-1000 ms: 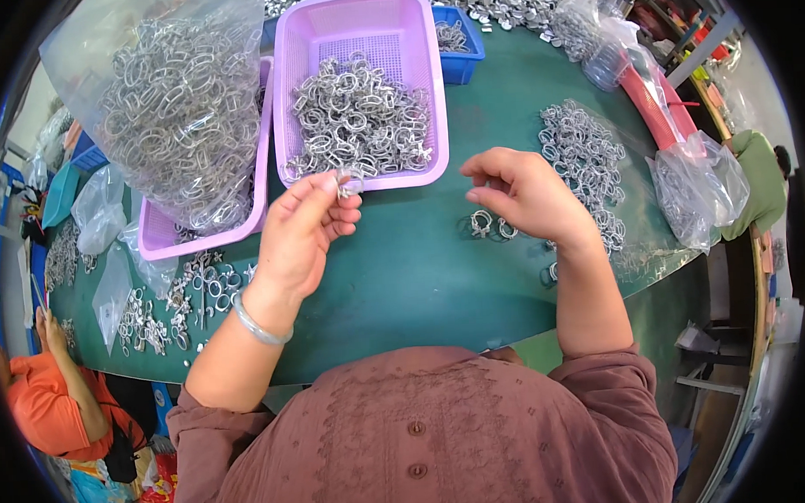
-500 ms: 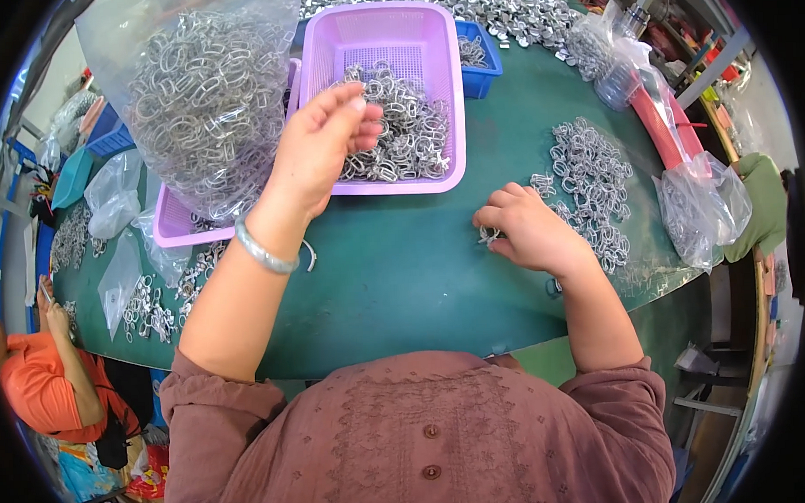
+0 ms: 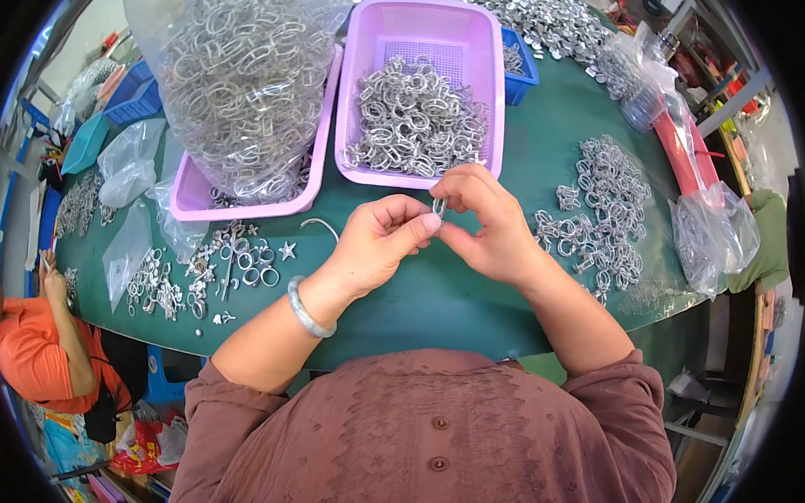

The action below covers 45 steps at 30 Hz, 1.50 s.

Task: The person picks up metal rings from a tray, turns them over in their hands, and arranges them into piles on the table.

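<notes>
My left hand [image 3: 380, 243] and my right hand [image 3: 486, 224] meet above the green table, just in front of the purple basket [image 3: 494, 133]. Between their fingertips is a small silver metal ring piece [image 3: 438, 206]; both hands pinch it, and fingers cover part of it. Inside the basket lies a heap of similar metal rings [image 3: 415, 114]. To the right of my right hand, another pile of metal ring pieces [image 3: 609, 209] is spread on the table [image 3: 396, 314].
At left, a large clear bag of metal rings [image 3: 246, 88] stands in a second purple basket [image 3: 241, 211]. Loose rings and small ornaments [image 3: 259, 261] lie before it. A blue bin [image 3: 521, 88] sits behind the basket. A person in orange [image 3: 42, 344] is at far left.
My left hand has come down from over the basket, and my right hand has moved left from beside the loose pile. They now meet at one metal ring piece.
</notes>
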Each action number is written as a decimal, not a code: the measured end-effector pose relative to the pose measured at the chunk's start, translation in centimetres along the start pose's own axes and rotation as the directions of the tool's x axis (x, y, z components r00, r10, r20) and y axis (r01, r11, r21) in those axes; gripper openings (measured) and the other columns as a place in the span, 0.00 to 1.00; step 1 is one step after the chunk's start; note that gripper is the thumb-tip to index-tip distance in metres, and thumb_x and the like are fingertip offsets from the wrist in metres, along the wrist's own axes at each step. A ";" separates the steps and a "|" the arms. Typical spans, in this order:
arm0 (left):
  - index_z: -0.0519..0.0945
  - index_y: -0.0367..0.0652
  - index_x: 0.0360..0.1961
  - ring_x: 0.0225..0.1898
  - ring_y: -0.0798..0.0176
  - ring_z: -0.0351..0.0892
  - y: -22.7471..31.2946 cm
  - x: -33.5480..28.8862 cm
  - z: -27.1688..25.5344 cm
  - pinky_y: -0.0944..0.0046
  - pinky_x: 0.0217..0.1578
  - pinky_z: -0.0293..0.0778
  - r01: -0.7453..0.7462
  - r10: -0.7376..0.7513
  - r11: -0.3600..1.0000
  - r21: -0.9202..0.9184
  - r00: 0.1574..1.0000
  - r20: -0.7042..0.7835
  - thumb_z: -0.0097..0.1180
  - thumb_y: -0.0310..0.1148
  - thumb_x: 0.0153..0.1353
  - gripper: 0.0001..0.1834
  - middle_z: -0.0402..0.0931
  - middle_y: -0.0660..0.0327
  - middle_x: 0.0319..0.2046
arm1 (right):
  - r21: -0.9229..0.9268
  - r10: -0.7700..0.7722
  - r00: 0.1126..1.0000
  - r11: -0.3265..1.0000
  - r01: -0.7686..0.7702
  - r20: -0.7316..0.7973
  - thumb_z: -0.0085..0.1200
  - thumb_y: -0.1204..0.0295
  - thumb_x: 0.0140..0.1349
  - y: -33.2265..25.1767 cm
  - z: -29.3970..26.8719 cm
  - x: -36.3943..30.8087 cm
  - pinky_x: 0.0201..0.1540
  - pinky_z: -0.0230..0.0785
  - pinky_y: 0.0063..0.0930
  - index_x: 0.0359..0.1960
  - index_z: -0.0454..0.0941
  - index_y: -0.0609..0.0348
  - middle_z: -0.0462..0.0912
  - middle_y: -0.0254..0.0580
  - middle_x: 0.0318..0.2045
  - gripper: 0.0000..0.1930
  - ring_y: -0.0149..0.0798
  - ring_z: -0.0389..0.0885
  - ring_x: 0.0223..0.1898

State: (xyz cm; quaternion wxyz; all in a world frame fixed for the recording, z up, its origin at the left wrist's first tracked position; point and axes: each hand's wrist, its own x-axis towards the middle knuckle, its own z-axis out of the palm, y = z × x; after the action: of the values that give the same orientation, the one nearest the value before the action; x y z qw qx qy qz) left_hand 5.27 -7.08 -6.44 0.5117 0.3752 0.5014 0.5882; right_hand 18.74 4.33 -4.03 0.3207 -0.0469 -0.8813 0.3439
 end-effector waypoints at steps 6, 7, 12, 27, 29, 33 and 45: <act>0.75 0.38 0.35 0.29 0.75 0.71 -0.6 -0.2 -0.3 0.75 0.31 0.68 -0.151 0.170 0.972 0.180 0.981 -0.095 0.54 0.28 0.56 0.07 0.73 0.67 0.29 | 0.318 0.109 0.994 0.943 -0.098 -0.017 0.56 0.83 0.47 1.3 1.2 -1.4 0.36 0.68 0.24 0.41 0.70 0.62 0.71 0.39 0.37 0.17 0.32 0.74 0.35; 0.75 0.37 0.35 0.29 0.75 0.70 -0.5 -0.2 -0.2 0.75 0.31 0.68 -0.235 0.273 0.919 0.317 0.959 -0.080 0.55 0.26 0.54 0.07 0.73 0.66 0.29 | 0.451 0.163 0.987 0.882 -0.139 -0.014 0.54 0.84 0.49 1.5 1.3 -1.6 0.37 0.68 0.23 0.42 0.70 0.63 0.71 0.39 0.38 0.16 0.31 0.74 0.36; 0.74 0.36 0.35 0.29 0.73 0.70 -0.2 -0.2 -0.2 0.73 0.30 0.68 -0.375 0.459 0.734 0.567 0.888 -0.007 0.58 0.24 0.48 0.11 0.72 0.63 0.30 | 0.578 0.225 0.974 0.791 -0.203 0.034 0.51 0.85 0.53 2.1 1.3 -2.1 0.40 0.69 0.23 0.42 0.70 0.66 0.72 0.38 0.39 0.13 0.29 0.73 0.37; 0.74 0.36 0.34 0.29 0.68 0.71 -0.2 -0.2 -0.2 0.70 0.30 0.69 -0.443 0.566 0.624 0.643 0.824 0.020 0.59 0.23 0.44 0.13 0.73 0.60 0.30 | 0.507 0.194 0.981 0.843 -0.182 0.030 0.53 0.83 0.51 2.4 1.4 -2.6 0.38 0.69 0.21 0.42 0.71 0.65 0.73 0.38 0.38 0.14 0.28 0.74 0.34; 0.74 0.37 0.34 0.28 0.68 0.71 -0.2 -0.2 -0.2 0.70 0.30 0.69 -0.448 0.572 0.619 0.645 0.820 0.019 0.59 0.23 0.44 0.13 0.73 0.60 0.30 | 0.496 0.195 0.980 0.849 -0.183 0.027 0.53 0.83 0.51 2.3 1.4 -2.6 0.37 0.69 0.21 0.41 0.71 0.66 0.73 0.38 0.37 0.14 0.27 0.75 0.34; 0.74 0.37 0.34 0.28 0.68 0.71 -0.3 -0.2 -0.3 0.70 0.30 0.69 -0.454 0.579 0.615 0.644 0.815 0.021 0.59 0.24 0.44 0.13 0.73 0.60 0.30 | 0.491 0.201 0.980 0.852 -0.182 0.015 0.53 0.83 0.51 2.3 1.4 -2.6 0.37 0.69 0.20 0.41 0.71 0.65 0.74 0.37 0.36 0.14 0.27 0.75 0.34; 0.74 0.37 0.35 0.29 0.69 0.70 -0.5 -0.2 -0.3 0.71 0.31 0.68 -0.431 0.545 0.657 0.619 0.838 0.004 0.59 0.24 0.45 0.13 0.72 0.61 0.29 | 0.458 0.190 0.982 0.872 -0.171 0.005 0.54 0.82 0.52 2.4 1.4 -2.6 0.35 0.68 0.20 0.40 0.71 0.65 0.75 0.37 0.35 0.13 0.27 0.75 0.32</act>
State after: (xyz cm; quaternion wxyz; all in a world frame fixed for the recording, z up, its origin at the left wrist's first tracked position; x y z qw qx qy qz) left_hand 5.09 -7.31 -6.95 0.1412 0.5821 0.5847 0.5472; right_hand 19.64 4.54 -7.66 0.3067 -0.0593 -0.7611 0.5685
